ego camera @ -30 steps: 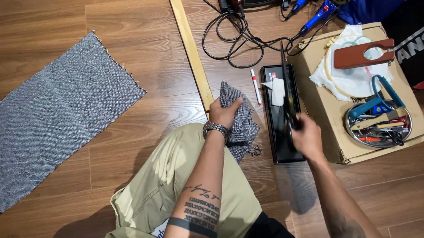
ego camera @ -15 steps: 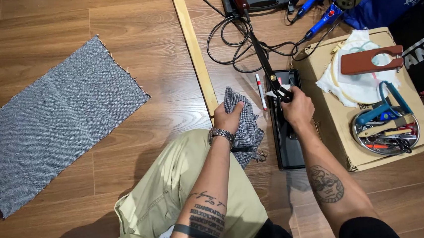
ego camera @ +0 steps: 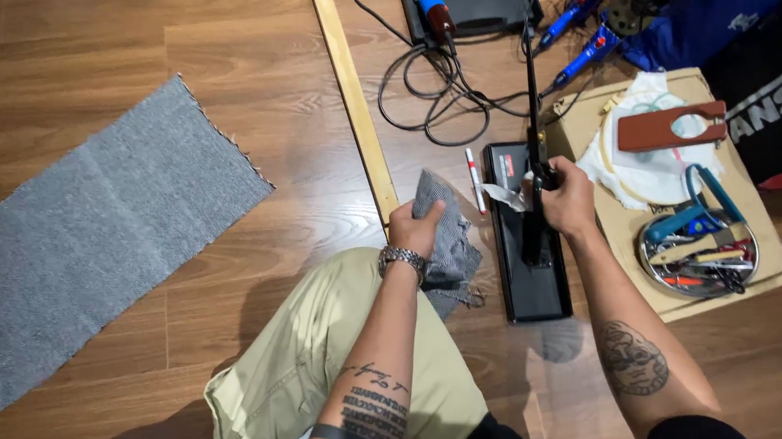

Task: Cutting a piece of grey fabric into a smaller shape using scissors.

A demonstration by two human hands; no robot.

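Observation:
My left hand (ego camera: 415, 226) grips a small grey piece of cloth (ego camera: 445, 242) that lies on the wooden floor by my knee. With my right hand (ego camera: 568, 200) I hold the handle of a long black lever arm (ego camera: 532, 119), raised up from a black flat base (ego camera: 532, 257) on the floor. A bit of white paper (ego camera: 508, 197) sits by that hand. A watch is on my left wrist.
A large grey cloth (ego camera: 87, 235) lies at the left. A long wooden slat (ego camera: 350, 88) runs past black cables (ego camera: 436, 94). To the right, a cardboard sheet (ego camera: 773, 265) carries a round metal tray of tools (ego camera: 699, 255), white fabric and a brown wooden piece (ego camera: 668, 129).
My right hand has lifted the black lever arm from flat on its base to nearly upright. My left hand has stayed on the small grey cloth.

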